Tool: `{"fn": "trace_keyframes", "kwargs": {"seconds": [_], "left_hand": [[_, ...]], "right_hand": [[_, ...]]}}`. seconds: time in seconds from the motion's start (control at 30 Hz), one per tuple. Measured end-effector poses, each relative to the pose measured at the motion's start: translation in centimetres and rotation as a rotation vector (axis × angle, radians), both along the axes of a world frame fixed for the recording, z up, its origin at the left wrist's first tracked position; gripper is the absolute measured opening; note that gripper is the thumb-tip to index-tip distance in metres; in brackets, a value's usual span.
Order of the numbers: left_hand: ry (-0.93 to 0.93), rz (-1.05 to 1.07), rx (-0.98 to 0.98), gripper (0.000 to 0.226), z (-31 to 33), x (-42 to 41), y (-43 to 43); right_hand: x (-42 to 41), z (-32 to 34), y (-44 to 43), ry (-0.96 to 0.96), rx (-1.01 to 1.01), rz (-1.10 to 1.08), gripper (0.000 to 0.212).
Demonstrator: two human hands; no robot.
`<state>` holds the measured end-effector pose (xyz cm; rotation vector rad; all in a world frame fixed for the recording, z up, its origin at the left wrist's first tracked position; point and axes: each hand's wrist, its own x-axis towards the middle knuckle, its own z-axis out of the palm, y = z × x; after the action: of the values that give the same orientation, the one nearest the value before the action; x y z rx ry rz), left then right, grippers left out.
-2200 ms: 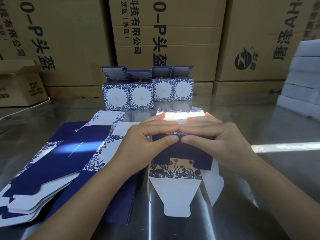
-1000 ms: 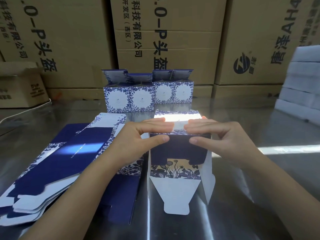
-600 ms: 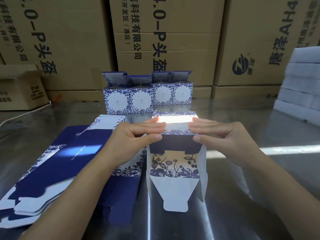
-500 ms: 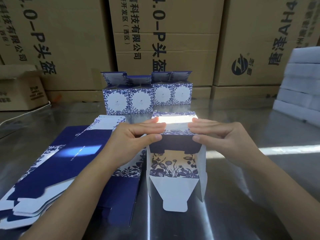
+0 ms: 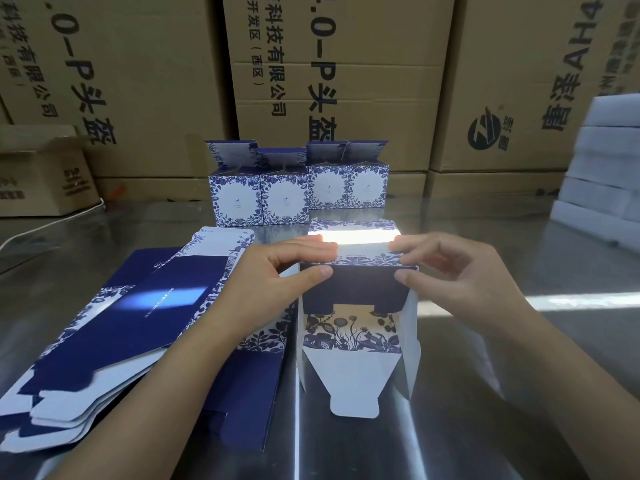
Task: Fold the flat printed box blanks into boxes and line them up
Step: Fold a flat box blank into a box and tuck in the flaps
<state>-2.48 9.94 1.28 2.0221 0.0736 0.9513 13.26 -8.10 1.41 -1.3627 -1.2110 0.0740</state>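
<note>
Tall brown cartons (image 5: 332,81) printed with black lettering (a round logo on one) form a wall along the far edge of the shiny metal desk (image 5: 467,220). A smaller open carton (image 5: 41,174) sits at the far left corner, a white cable (image 5: 62,220) curving just beside it. Blurred stacked white slabs (image 5: 602,168) rise at the right edge

You are working in dim, cool light. A hard bright band falls across the top of the box (image 5: 356,237) and runs on as a streak over the shiny surface (image 5: 588,301) to your right. A softer sheen lies on the flat blanks (image 5: 166,299). The cartons (image 5: 346,64) bow towards the frame's edges, and the white stack (image 5: 606,168) at your right is blurred.
</note>
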Motion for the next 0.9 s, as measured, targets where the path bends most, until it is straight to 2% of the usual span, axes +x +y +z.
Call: {"fn": "trace_keyframes", "kwargs": {"seconds": [0.33,0.5,0.67,0.9], "left_hand": [[-0.006,0.003,-0.001,0.026,0.0,0.0,-0.1],[-0.009,0.007,-0.014,0.028,0.0,-0.1,-0.2],[-0.018,0.022,0.006,0.029,0.0,0.0,-0.5],[-0.015,0.035,0.005,0.028,0.1,0.0,-0.8]], "right_hand": [[-0.8,0.5,-0.1,-0.089,0.063,-0.104,0.024],[-0.9,0.5,-0.1,-0.132,0.005,-0.135,0.022],[-1.1,0.5,0.2,-0.283,-0.039,-0.187,0.017],[-1.5,0.2,0.7,-0.256,-0.048,-0.197,0.017]]}}
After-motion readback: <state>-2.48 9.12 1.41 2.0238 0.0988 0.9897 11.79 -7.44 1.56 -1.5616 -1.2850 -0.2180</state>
